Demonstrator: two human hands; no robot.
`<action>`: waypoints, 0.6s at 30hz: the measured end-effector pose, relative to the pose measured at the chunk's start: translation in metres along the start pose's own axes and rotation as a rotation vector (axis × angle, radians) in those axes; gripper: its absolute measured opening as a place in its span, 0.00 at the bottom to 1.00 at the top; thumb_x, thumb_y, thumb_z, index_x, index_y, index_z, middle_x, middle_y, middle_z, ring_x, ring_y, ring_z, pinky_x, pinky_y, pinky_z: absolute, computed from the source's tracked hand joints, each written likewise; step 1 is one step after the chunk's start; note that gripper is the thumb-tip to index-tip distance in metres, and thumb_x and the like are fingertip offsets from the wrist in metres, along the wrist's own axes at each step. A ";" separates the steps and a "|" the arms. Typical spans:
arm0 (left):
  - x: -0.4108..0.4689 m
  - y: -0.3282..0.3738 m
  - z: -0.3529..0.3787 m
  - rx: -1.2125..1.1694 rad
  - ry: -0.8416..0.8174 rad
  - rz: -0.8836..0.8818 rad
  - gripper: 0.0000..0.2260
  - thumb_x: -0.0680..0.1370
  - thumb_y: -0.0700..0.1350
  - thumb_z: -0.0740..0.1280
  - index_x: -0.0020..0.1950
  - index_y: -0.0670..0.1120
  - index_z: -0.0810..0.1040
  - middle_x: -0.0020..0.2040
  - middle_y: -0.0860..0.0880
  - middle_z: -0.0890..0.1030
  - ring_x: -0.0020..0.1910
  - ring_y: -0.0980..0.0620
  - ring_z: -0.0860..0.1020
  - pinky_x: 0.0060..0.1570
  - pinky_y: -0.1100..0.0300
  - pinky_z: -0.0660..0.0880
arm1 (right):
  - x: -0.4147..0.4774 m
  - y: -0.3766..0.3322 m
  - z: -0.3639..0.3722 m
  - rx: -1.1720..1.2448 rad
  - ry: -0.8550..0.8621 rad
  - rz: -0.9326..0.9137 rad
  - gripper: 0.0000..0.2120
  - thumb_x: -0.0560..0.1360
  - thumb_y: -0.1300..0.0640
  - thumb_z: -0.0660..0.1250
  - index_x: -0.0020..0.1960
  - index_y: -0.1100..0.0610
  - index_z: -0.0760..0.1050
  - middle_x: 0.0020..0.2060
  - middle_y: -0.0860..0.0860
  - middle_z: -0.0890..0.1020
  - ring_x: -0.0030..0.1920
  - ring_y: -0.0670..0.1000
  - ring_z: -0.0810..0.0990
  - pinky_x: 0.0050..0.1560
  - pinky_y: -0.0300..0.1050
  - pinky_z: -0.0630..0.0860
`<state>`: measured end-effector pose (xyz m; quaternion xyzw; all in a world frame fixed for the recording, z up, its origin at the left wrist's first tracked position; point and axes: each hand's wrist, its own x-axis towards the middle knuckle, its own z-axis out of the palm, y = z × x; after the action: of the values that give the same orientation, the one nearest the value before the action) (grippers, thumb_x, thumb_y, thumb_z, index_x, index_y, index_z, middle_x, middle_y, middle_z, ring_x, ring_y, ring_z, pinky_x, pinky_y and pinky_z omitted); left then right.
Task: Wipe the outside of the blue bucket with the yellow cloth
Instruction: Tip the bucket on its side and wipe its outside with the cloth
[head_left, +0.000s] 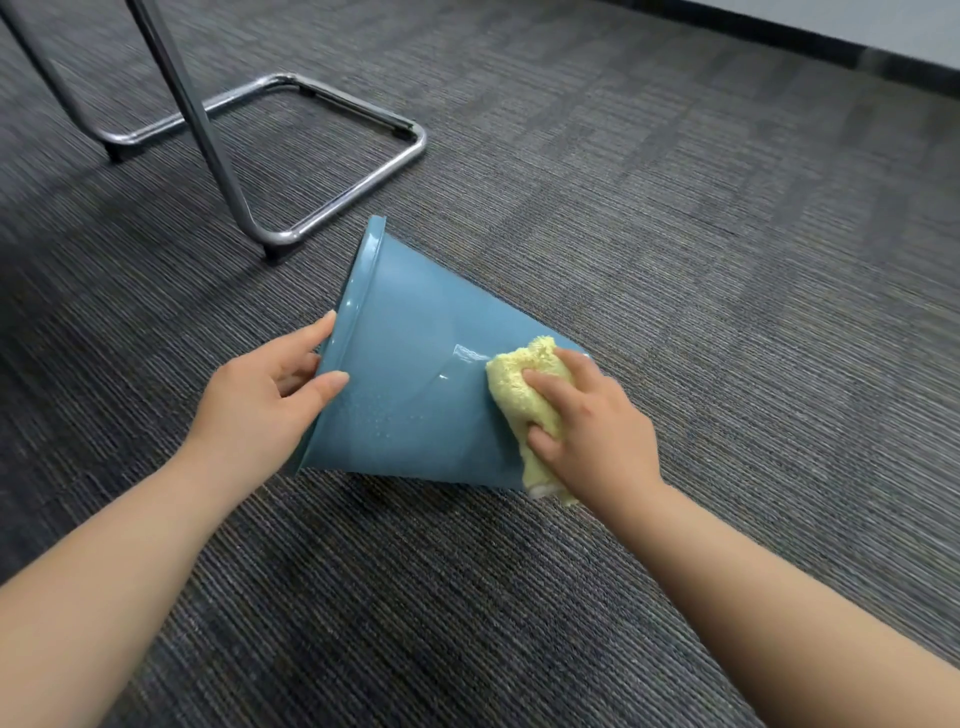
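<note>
Mid-wipe: the left hand (270, 400) grips the bucket (410, 374) rim while the right hand (587, 421) presses the bunched cloth (519, 387) near its base (droplets remain by the rim), so the next stroke should probably run rimward.

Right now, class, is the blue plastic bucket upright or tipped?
Tipped. The blue plastic bucket lies sideways on the grey carpet, left hand gripping its rim, right hand pressing the yellow cloth near its base.

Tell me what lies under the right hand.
The yellow cloth, bunched, pressed by the right hand against the blue bucket near its base. The bucket wall beneath the cloth is covered.
</note>
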<state>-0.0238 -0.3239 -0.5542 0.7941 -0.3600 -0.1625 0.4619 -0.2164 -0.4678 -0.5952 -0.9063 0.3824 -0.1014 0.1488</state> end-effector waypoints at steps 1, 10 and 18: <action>-0.001 0.000 0.000 -0.001 -0.007 0.000 0.25 0.71 0.37 0.67 0.60 0.60 0.64 0.42 0.52 0.78 0.42 0.60 0.75 0.55 0.61 0.67 | 0.001 0.008 0.000 -0.015 -0.007 0.050 0.21 0.69 0.51 0.64 0.62 0.45 0.69 0.69 0.49 0.64 0.59 0.57 0.70 0.43 0.45 0.69; -0.008 0.012 0.000 0.316 -0.274 0.100 0.37 0.72 0.45 0.65 0.54 0.79 0.43 0.54 0.45 0.79 0.53 0.44 0.77 0.58 0.52 0.69 | -0.003 0.049 0.004 0.006 -0.030 0.296 0.22 0.70 0.51 0.63 0.63 0.48 0.67 0.67 0.51 0.65 0.57 0.58 0.71 0.42 0.47 0.70; -0.016 0.012 0.016 -0.224 -0.231 0.034 0.27 0.74 0.33 0.61 0.55 0.67 0.66 0.38 0.68 0.82 0.43 0.66 0.79 0.45 0.68 0.75 | 0.001 0.047 -0.018 0.038 0.079 0.216 0.20 0.68 0.53 0.65 0.60 0.47 0.71 0.66 0.50 0.68 0.55 0.58 0.73 0.40 0.46 0.68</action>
<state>-0.0493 -0.3266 -0.5536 0.7075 -0.4038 -0.2842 0.5056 -0.2523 -0.5029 -0.5941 -0.8522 0.4812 -0.1276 0.1611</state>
